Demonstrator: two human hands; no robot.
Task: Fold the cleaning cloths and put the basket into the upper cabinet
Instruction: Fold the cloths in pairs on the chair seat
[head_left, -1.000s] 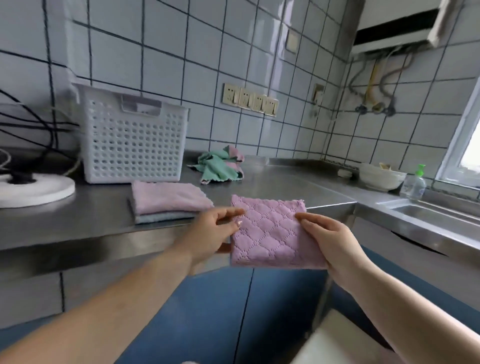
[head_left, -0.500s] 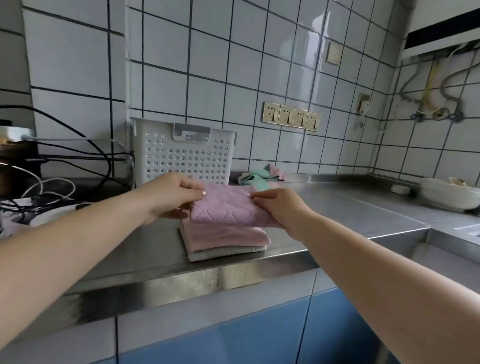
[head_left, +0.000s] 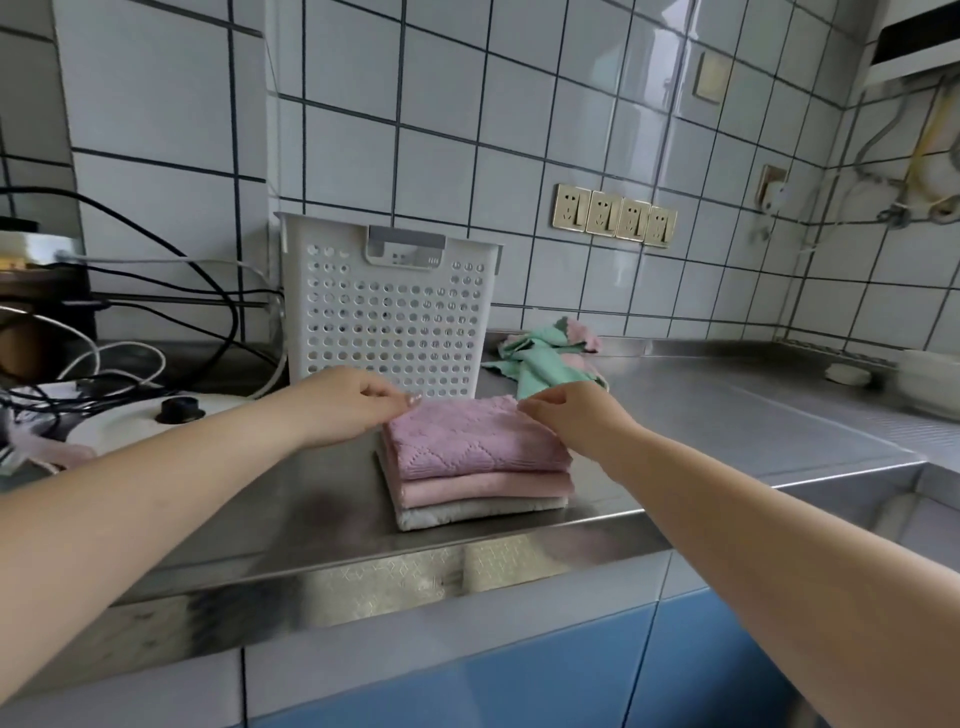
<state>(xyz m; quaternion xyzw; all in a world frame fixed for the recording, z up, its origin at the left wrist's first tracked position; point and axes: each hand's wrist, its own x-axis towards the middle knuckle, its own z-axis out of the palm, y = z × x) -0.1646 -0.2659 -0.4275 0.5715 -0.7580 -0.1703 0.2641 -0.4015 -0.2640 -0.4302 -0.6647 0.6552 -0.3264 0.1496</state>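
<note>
A folded quilted pink cloth lies on top of a stack of two other folded cloths, one pale pink and one grey, on the steel counter. My left hand pinches the top cloth's far left corner. My right hand pinches its far right corner. A white perforated basket stands upright just behind the stack against the tiled wall. A heap of unfolded green and pink cloths lies to the basket's right.
Black and white cables and a round white appliance crowd the counter's left side. A white bowl sits at the far right, with a sink edge below it. Wall sockets are above the counter.
Both hands carried the folded pink cloth from in front of the counter over to the stack and laid it on top. The view has moved closer to the counter.
</note>
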